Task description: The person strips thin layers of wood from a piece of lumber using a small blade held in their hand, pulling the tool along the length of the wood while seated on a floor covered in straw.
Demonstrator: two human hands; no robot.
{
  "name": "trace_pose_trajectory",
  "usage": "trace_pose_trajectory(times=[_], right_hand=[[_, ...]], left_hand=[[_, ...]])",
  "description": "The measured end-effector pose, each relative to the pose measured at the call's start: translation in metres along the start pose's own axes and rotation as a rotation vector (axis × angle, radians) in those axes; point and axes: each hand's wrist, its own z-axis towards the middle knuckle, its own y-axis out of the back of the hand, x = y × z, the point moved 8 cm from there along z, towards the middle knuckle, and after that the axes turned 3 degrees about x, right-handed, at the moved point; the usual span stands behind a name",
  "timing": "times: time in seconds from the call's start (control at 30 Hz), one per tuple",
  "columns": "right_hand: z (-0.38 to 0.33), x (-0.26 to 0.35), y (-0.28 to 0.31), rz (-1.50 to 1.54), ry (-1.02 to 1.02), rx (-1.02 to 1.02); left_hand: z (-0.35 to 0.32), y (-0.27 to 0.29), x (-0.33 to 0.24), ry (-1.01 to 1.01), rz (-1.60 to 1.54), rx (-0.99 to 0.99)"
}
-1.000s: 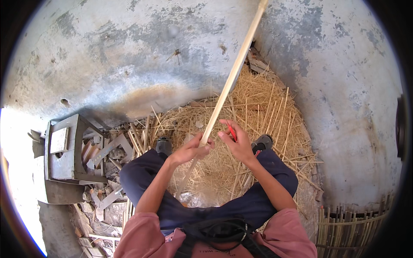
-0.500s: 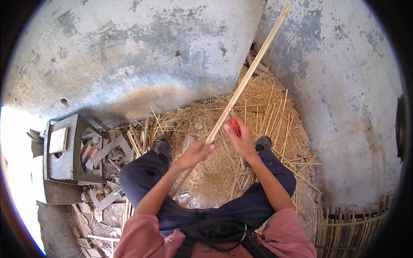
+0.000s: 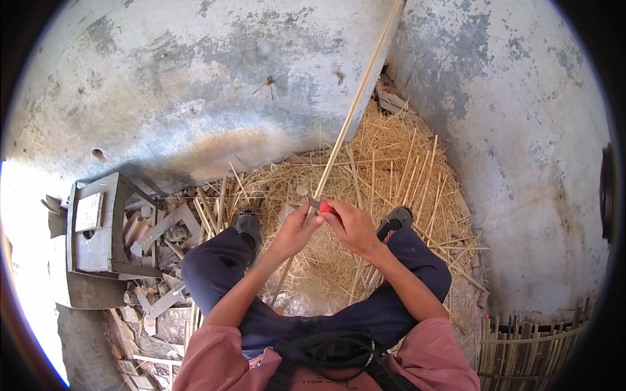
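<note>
A long pale bamboo strip [image 3: 355, 104] runs from my hands up and away to the top of the view. My left hand [image 3: 297, 229] grips the strip near its lower part. My right hand [image 3: 352, 225] holds a small knife with a red handle [image 3: 324, 207], its blade against the strip just above my left hand. Both hands meet above my knees. I sit with dark trousers, my feet in grey shoes [image 3: 249, 226] on the ground.
A heap of straw-like shavings [image 3: 391, 176] covers the ground ahead. Grey plastered walls [image 3: 195, 78] meet in a corner. A grey wooden stool [image 3: 98, 225] and scrap wood lie left. A woven bamboo piece [image 3: 528, 345] stands at lower right.
The strip's far end has swung from the right back toward the middle top. My hands stayed close together on it, shifting slightly.
</note>
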Motion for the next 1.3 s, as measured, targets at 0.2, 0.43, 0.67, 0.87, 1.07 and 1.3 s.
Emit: trace_pose_trajectory(times=[0.2,0.43,0.67,0.87,1.07,1.3], right_hand=[[0.000,0.002,0.000,-0.023,0.033,-0.005],[0.001,0.008,-0.002,-0.013,0.042,-0.037],[0.001,0.017,0.001,-0.108,0.022,-0.069],[-0.001,0.020,0.003,-0.217,0.010,-0.113],[-0.002,0.024,0.004,-0.307,-0.052,-0.082],[0.000,0.027,0.005,-0.366,-0.041,-0.102]], left_hand=[[-0.002,0.001,-0.009,0.067,0.150,-0.035],[-0.010,0.004,-0.004,-0.015,0.284,-0.219],[-0.012,0.006,-0.005,-0.053,0.317,-0.316],[-0.013,0.007,-0.008,-0.066,0.340,-0.353],[-0.012,0.007,-0.005,-0.047,0.380,-0.371],[-0.011,0.007,0.000,-0.024,0.419,-0.391]])
